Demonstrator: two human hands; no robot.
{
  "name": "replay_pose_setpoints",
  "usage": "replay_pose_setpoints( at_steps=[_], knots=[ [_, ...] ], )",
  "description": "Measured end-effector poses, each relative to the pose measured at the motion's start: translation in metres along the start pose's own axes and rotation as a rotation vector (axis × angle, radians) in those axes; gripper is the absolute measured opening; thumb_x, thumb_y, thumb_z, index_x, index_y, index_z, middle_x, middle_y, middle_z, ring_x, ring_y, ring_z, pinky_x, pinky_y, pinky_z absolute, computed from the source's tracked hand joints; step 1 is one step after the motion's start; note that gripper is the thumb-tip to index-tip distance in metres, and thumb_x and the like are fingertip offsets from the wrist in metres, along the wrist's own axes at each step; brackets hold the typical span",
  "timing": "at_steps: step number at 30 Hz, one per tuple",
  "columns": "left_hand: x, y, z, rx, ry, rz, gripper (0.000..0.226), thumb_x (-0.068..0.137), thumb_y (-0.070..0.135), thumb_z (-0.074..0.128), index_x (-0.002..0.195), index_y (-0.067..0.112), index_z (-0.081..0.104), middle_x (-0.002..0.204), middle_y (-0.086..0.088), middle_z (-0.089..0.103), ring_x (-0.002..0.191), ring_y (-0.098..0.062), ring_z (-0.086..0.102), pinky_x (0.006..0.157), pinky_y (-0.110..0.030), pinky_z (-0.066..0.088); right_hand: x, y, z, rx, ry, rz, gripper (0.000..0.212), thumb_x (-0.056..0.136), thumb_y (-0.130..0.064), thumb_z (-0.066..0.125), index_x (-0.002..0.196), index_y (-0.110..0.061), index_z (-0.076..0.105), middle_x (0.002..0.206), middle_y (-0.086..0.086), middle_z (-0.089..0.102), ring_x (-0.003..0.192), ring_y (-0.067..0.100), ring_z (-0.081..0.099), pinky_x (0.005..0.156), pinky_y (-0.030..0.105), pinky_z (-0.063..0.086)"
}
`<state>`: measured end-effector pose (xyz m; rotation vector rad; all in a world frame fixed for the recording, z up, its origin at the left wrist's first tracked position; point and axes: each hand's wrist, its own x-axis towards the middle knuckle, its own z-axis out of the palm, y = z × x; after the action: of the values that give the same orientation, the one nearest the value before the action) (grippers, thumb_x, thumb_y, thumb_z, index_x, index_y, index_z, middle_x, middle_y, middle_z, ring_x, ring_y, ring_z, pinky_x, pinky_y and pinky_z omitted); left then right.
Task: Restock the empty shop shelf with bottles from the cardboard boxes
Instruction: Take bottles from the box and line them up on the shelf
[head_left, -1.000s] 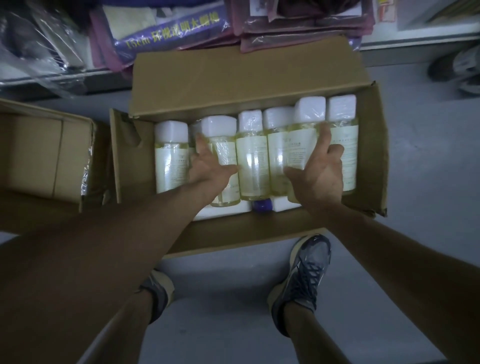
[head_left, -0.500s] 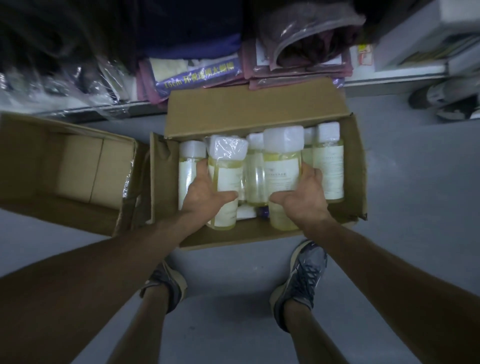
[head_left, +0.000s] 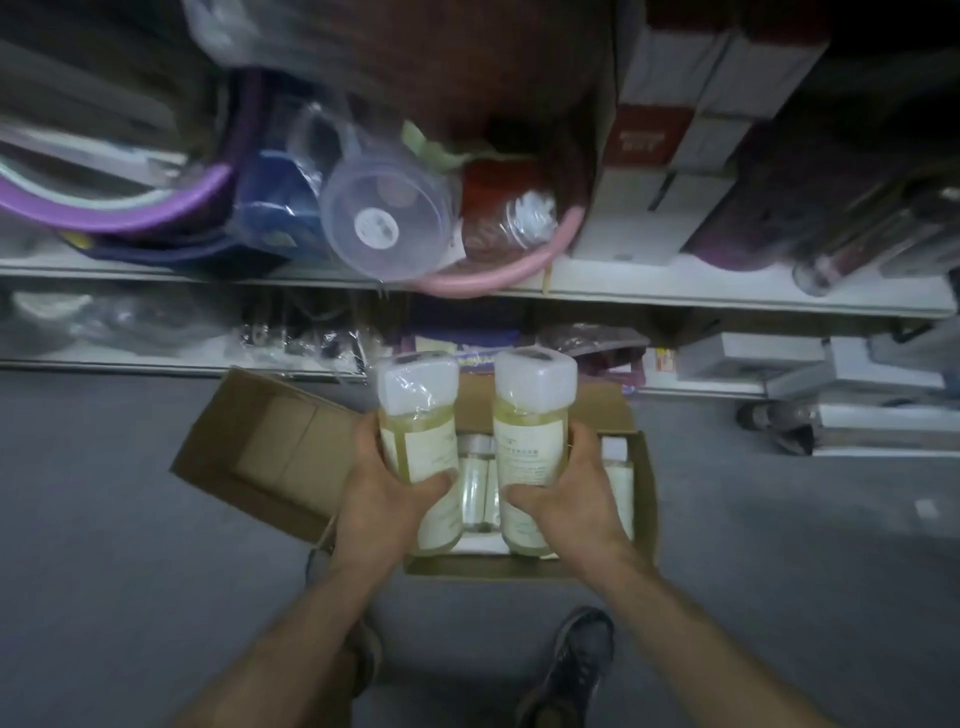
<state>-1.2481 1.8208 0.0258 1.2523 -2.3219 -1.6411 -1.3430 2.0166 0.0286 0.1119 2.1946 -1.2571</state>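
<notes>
Bottles (head_left: 417, 441), 2 of them, stand upright above the open cardboard box (head_left: 645, 499), 1 in the left hand (head_left: 382, 501) and 1 in the right hand (head_left: 560, 500), fingers curled round each low on its body. Slick film wrap could let 1 slide or tip. Ahead, the crowded shelf edge (head_left: 675, 292) and a jutting clear tub (head_left: 384, 221) leave little room; bare floor (head_left: 789, 530) lies alongside.

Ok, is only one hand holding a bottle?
No, the left hand grips the left bottle, and the right hand grips the right bottle.
</notes>
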Motion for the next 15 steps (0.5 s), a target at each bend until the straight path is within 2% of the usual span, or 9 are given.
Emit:
replay_pose_setpoints(
  at_steps=[3, 5, 8, 13, 15],
  knots=[
    [-0.027, 0.051, -0.054, -0.035, 0.076, 0.03, 0.09, 0.072, 0.022, 0.098, 0.129, 0.056, 0.037, 0.115, 0.026, 0.066, 0.103, 0.011, 0.064, 0.091, -0.037, 0.057, -0.03, -0.065, -0.016, 0.026, -0.001, -0.083, 0.084, 0.064, -0.023, 0.095, 0.109, -0.067, 0.038, 0.111, -0.027, 0.065, 0.096, -0.009, 0.067, 0.076, 0.021, 0.057],
    [-0.045, 0.081, -0.091, -0.041, 0.135, 0.073, 0.091, 0.072, 0.022, 0.098, 0.132, 0.053, 0.037, 0.119, 0.026, 0.064, 0.107, 0.01, 0.061, 0.091, -0.036, 0.055, -0.053, -0.109, -0.023, 0.04, -0.003, -0.145, 0.088, 0.064, -0.024, 0.094, 0.118, -0.064, 0.038, 0.115, -0.026, 0.065, 0.097, -0.01, 0.067, 0.074, 0.02, 0.055],
    [-0.068, 0.12, -0.145, -0.082, 0.243, 0.102, 0.093, 0.073, 0.022, 0.097, 0.143, 0.042, 0.04, 0.116, 0.025, 0.068, 0.1, 0.012, 0.066, 0.087, -0.032, 0.056, -0.088, -0.173, -0.024, 0.044, -0.026, -0.239, 0.095, 0.063, -0.024, 0.093, 0.129, -0.058, 0.034, 0.122, -0.02, 0.063, 0.103, -0.004, 0.066, 0.078, 0.024, 0.055],
    [-0.111, 0.176, -0.234, -0.187, 0.407, 0.105, 0.09, 0.073, 0.034, 0.095, 0.136, 0.057, 0.036, 0.109, 0.039, 0.067, 0.096, 0.02, 0.064, 0.082, -0.03, 0.055, -0.145, -0.268, -0.008, -0.009, -0.091, -0.407, 0.093, 0.065, -0.021, 0.094, 0.129, -0.054, 0.035, 0.122, -0.018, 0.064, 0.105, -0.002, 0.065, 0.082, 0.026, 0.053],
    [-0.13, 0.197, -0.271, -0.22, 0.467, 0.104, 0.09, 0.069, 0.041, 0.094, 0.138, 0.054, 0.037, 0.114, 0.039, 0.066, 0.101, 0.017, 0.065, 0.088, -0.035, 0.058, -0.169, -0.305, 0.004, -0.028, -0.125, -0.466, 0.094, 0.065, -0.023, 0.093, 0.128, -0.057, 0.032, 0.121, -0.019, 0.062, 0.104, -0.004, 0.065, 0.08, 0.021, 0.051]
  ],
)
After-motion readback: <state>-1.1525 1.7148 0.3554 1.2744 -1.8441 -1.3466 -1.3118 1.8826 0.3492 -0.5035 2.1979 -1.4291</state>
